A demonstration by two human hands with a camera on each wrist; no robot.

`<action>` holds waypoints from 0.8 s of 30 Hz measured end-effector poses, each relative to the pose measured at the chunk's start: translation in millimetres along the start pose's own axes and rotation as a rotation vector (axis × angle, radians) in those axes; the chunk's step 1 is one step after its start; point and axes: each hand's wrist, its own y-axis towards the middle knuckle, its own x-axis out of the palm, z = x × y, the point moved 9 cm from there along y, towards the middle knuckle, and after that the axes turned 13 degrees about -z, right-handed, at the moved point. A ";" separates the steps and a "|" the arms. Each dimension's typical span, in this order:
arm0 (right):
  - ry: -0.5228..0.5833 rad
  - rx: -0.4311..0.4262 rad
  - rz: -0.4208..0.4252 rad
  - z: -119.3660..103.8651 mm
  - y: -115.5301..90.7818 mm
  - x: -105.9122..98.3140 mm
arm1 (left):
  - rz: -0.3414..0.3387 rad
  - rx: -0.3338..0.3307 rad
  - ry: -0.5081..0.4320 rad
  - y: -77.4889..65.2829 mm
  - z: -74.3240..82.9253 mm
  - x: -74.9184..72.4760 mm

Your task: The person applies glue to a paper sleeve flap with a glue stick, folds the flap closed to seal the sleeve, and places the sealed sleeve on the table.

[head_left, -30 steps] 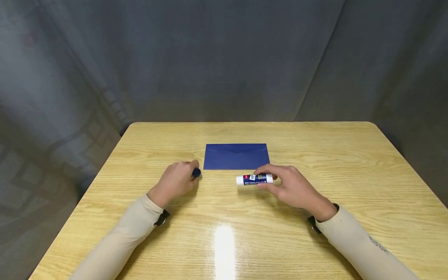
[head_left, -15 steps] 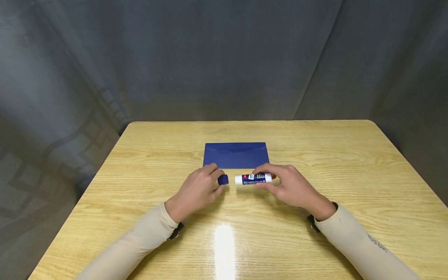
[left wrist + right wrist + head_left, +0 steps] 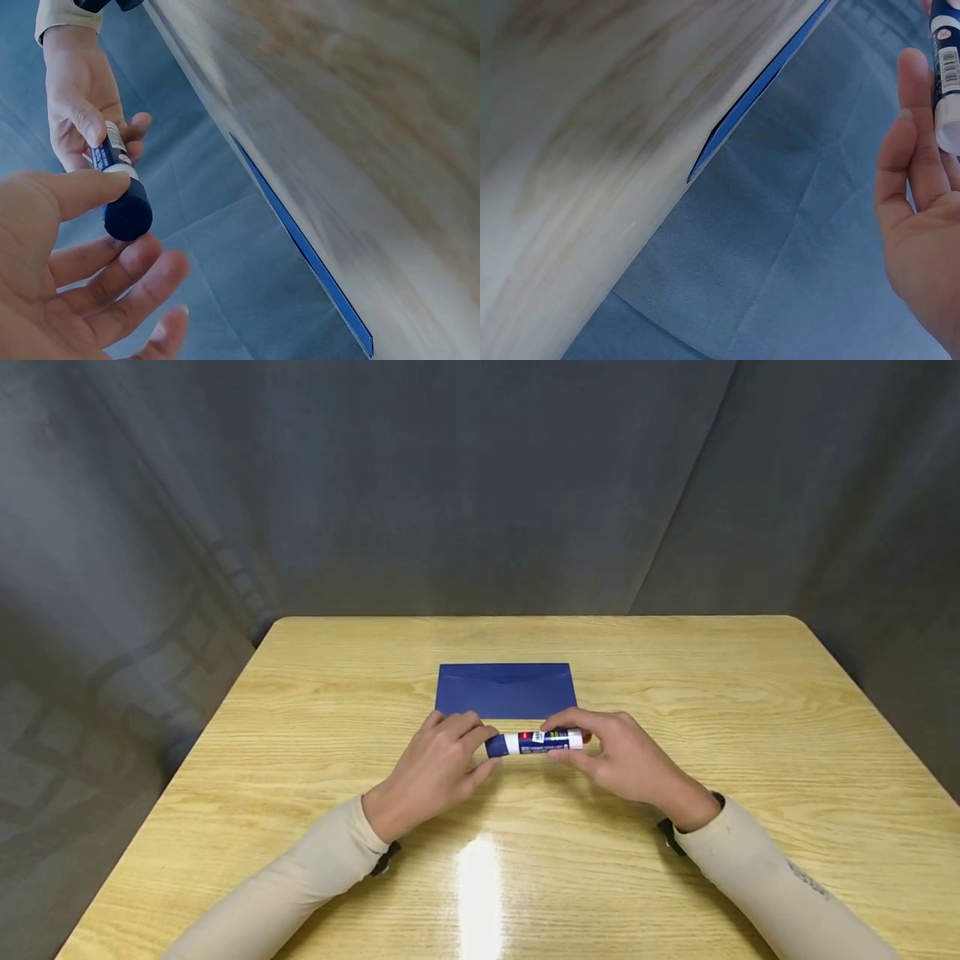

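Note:
My left hand (image 3: 433, 768) pinches the dark blue cap (image 3: 128, 214) between thumb and fingers, and the cap sits against the white left end of a glue stick. The glue stick (image 3: 538, 742) lies sideways above the table, its blue label showing a red patch and a barcode. At its right end my right hand (image 3: 626, 758) grips the tube between thumb and fingers. In the right wrist view the white base of the tube (image 3: 949, 127) shows beside the right fingers. A blue envelope (image 3: 504, 692) lies flat just beyond both hands, its flap side up.
The wooden table (image 3: 697, 693) carries the envelope and shows a bright light reflection near its front. Grey curtain cloth (image 3: 480, 485) hangs behind the table's far edge and along both sides.
My left hand has moved right with the cap, from beside the envelope's left corner to the glue stick's left end, closing the gap. The right hand and glue stick have stayed nearly still.

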 end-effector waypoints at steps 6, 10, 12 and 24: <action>0.025 -0.007 0.006 0.1 -0.7 0.1 | -0.022 0.011 -0.100 -0.2 -1.0 1.9; 0.036 -0.026 0.023 -1.4 -0.6 -0.1 | -0.059 0.020 -0.162 -0.5 -0.7 3.8; 0.037 -0.034 0.030 -2.8 -0.5 -0.5 | -0.068 0.025 -0.170 -0.8 0.1 3.3; 0.040 -0.005 0.034 -2.1 -1.1 -1.8 | 0.013 0.096 -0.160 -1.1 5.1 -7.8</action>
